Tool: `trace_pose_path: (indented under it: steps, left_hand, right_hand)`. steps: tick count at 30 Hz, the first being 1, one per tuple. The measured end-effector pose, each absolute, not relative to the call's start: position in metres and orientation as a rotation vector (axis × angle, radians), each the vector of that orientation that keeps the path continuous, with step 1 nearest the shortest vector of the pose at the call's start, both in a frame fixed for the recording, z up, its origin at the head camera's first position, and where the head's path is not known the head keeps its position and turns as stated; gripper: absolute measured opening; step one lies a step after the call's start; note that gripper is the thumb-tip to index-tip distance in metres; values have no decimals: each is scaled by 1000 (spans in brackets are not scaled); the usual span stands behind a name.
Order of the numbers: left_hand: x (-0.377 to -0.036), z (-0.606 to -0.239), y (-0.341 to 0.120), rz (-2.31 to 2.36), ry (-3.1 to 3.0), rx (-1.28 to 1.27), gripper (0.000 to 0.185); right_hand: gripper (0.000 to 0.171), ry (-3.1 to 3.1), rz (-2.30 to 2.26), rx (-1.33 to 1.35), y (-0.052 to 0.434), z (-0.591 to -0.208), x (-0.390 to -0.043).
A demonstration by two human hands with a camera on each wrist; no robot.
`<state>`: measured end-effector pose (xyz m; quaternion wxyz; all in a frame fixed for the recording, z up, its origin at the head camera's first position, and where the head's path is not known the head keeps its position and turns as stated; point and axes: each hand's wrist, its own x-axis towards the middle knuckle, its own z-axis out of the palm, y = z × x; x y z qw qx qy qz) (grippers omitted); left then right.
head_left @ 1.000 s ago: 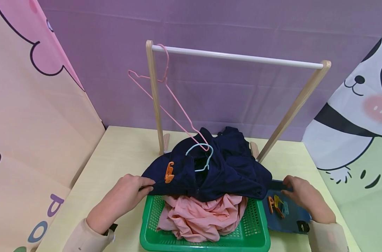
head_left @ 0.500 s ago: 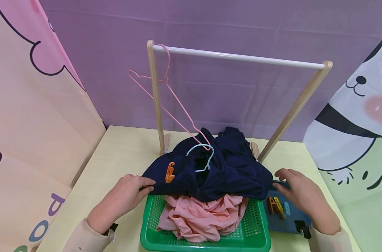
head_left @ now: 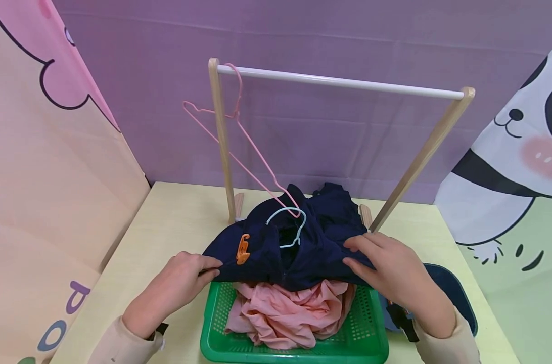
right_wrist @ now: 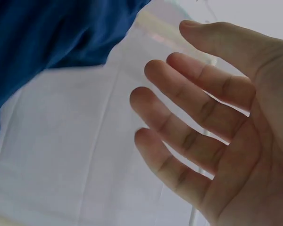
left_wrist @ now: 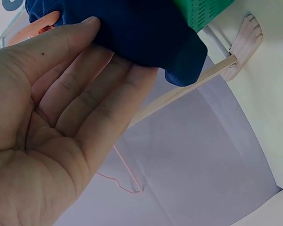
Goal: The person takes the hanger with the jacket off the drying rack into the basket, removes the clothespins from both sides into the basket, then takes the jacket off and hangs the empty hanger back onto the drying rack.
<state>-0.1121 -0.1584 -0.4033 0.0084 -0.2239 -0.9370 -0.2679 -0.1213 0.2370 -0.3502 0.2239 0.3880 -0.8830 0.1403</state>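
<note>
On the left, the left hand (head_left: 178, 283) is pinching the left edge of the navy garment (head_left: 321, 247) between thumb and fingers; in the left wrist view the dark cloth (left_wrist: 132, 33) is lying across the fingertips with the thumb pressing on top. The garment is a deep navy blue, soft and crumpled into loose folds, and it is lying heaped on top of a pink garment (head_left: 289, 316) inside the green basket (head_left: 299, 349), which is sitting on the pale yellow table (head_left: 176, 222). An orange clip (head_left: 242, 248) is clamping the navy cloth near its left edge, just beside the left hand. A light blue hanger (head_left: 287, 227) is resting at the collar opening, its hook pointing up and away from the person. A pink wire hanger (head_left: 232, 136) is hanging from the left end of the white rail (head_left: 344, 81) of the wooden rack, its lower end reaching down to the navy cloth. Further right, the right hand (head_left: 389, 275) is resting over the garment's right side with fingers spread and relaxed, gripping nothing; the right wrist view shows its fingers (right_wrist: 193, 117) extended and apart from the blue cloth. A dark blue tray (head_left: 453, 293) is lying on the table behind the right hand.
</note>
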Motion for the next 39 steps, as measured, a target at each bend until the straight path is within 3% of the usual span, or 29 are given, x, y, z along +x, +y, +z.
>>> trace_pose_path:
  steps: [4,21,25,33,39]
  left_hand:
    - [-113,-402,-159,-843,-2939,-714,11]
    - [-114,-400,-161,-842,-2946,-724,10]
    - [-115,-400,-161,-828,-2939,-744,10]
    - [-116,-399,-159,-806,-2935,-767,9]
    - [-116,-401,-159,-805,-2927,-774,9]
  right_hand:
    - [27,-2436,407,1124,210,-344,-125]
    - [49,-2799,810,1191,98,-345,-139]
    - [50,-2815,973,1211,86,-351,-144]
    - [33,-2911,1128,1173,74,-356,-147]
    - [32,-2893,1114,1220,74,-358,-147]
